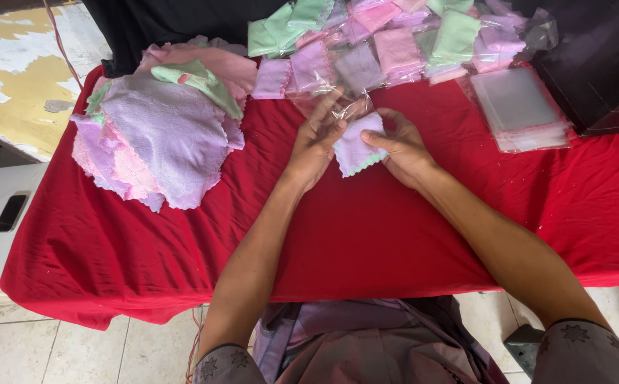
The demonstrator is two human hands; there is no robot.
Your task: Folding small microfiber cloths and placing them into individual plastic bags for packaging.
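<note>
- the left hand has its fingers closed on a clear plastic bag.
- the right hand pinches a small folded purple cloth at the bag's mouth, above the red desk.
- a pile of loose cloths sits to the left.

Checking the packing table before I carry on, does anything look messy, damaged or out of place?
Little on the red cloth itself. The pile of loose towels at the left overhangs the table edge untidily, and the yellow surface beyond it has badly peeling paint.
</note>
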